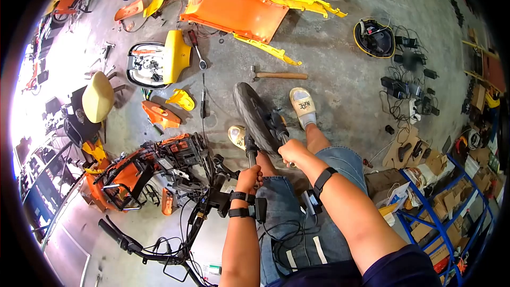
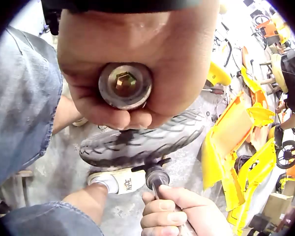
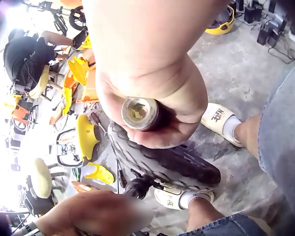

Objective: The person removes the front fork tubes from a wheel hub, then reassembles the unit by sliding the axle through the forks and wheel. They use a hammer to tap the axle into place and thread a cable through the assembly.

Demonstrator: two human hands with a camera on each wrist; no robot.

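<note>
Grey concrete flr [image 1: 345, 111]: silver metal twin-tube fork [image 1: 251, 158] points fwd, long axis toward black treaded rubber tyre [image 1: 249, 107]; L hand [image 1: 248, 179], R hand [image 1: 295, 153] each fully curled round one tube.

A wheel [image 1: 255, 111] with a black tyre, cut by slanting tread grooves, is set between two metal tubes and is seen tilted in the head view, just beyond both hands. The left tube [image 1: 252, 158] is gripped by the left hand [image 1: 248, 179], the right tube [image 2: 159, 191] by the right hand [image 1: 292, 152]. A dark collar is fitted round the right tube. Both near ends are round, with gold-coloured centres; on the left tube's, a hexagonal shape is shown.
</note>
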